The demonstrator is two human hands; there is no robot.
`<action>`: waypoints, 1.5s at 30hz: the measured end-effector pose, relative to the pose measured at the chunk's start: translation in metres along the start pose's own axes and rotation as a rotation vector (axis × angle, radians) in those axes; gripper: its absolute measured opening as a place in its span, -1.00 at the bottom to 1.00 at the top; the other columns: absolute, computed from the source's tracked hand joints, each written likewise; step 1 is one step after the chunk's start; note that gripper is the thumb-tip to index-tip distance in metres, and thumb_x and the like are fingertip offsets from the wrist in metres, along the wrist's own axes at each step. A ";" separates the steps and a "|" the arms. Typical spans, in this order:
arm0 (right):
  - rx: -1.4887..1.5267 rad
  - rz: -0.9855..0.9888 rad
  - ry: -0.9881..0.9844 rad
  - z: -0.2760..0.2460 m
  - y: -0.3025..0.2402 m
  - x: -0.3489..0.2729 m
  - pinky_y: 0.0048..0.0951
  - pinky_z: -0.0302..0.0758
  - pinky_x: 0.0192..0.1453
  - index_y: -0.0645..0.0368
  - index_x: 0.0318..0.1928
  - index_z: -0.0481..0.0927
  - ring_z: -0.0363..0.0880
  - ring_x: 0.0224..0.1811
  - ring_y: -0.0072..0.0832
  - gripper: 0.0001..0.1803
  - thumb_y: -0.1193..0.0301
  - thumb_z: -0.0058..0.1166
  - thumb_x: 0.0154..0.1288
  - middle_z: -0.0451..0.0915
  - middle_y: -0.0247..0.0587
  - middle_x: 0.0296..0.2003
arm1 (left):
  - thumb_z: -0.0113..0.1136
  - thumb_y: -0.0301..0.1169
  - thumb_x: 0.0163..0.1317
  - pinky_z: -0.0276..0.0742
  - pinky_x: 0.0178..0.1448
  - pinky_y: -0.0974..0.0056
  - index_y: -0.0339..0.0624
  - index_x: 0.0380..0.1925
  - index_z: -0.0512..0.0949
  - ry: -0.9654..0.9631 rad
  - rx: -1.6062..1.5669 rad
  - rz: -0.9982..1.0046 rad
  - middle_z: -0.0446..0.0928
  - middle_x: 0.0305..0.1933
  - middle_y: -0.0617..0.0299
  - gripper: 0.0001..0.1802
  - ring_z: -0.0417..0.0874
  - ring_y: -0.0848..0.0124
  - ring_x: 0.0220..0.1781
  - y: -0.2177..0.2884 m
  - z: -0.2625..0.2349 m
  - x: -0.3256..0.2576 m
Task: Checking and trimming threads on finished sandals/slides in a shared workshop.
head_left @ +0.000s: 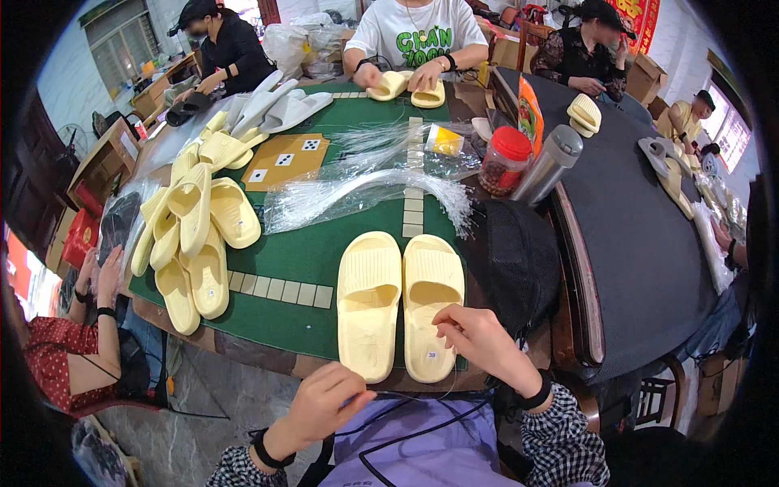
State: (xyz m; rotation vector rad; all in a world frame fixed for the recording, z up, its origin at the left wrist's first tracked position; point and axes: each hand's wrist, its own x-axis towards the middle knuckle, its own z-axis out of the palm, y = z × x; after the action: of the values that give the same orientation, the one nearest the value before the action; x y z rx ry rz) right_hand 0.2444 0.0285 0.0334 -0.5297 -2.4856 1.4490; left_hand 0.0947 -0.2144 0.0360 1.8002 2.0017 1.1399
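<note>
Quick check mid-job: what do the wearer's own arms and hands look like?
The left hand and right hand are both gloveless. A black band circles each wrist: left wristband, right wristband. The left sleeve and right sleeve are black-and-white checked fabric.

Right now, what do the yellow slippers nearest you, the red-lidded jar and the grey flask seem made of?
Yellow slippers: matte, probably moulded foam or rubber, judging by thick soles and ribbed straps.
Red-lidded jar: glossy, likely clear plastic, since its brown contents show through; glass isn't ruled out.
Grey flask: seemingly metal, from its smooth silvery sheen.
</note>
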 end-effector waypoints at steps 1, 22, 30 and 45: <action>-0.110 -0.043 0.026 0.002 0.007 0.002 -0.36 0.59 -0.33 0.36 -0.15 0.55 0.69 -0.42 -0.26 -0.82 0.47 0.06 0.34 0.65 -0.04 -0.42 | 0.38 -0.52 0.07 0.51 -0.26 0.19 -0.26 -0.45 0.54 0.000 -0.004 0.006 0.57 -0.38 0.17 -0.84 0.58 0.19 -0.33 -0.006 0.002 0.004; -0.571 -0.353 0.096 0.006 -0.009 0.017 -0.12 0.54 0.00 0.27 -0.08 0.57 0.58 -0.03 -0.05 -0.71 0.34 0.12 0.28 0.57 0.07 -0.10 | 0.17 -0.39 0.28 0.57 0.00 0.04 -0.39 -0.30 0.51 0.042 0.430 0.142 0.55 -0.06 -0.13 -0.79 0.60 -0.06 -0.05 -0.067 0.043 0.072; -0.776 0.121 0.251 -0.037 0.028 0.087 0.03 0.61 -0.23 0.27 -0.30 0.55 0.65 -0.35 0.06 -0.74 0.33 -0.09 0.38 0.61 0.08 -0.41 | 0.12 -0.36 0.33 0.55 -0.08 0.04 -0.30 -0.35 0.46 0.014 0.401 0.025 0.53 -0.28 -0.06 -0.80 0.61 0.02 -0.18 -0.069 0.046 0.087; 0.124 -0.050 0.484 -0.018 0.027 0.104 -0.38 0.60 -0.17 0.33 -0.27 0.52 0.70 -0.30 -0.29 -0.88 0.58 0.16 0.19 0.64 -0.05 -0.37 | -0.06 0.11 0.38 0.45 0.17 -0.07 -0.58 0.08 0.35 -0.155 0.497 -0.003 0.47 0.03 -0.32 -0.23 0.52 -0.16 0.10 -0.080 0.054 0.097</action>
State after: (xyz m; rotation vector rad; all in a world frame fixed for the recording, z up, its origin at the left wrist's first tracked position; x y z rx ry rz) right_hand 0.1610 0.0979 0.0189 -0.6927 -2.0051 1.2631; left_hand 0.0458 -0.1000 -0.0216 2.0230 2.3305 0.5013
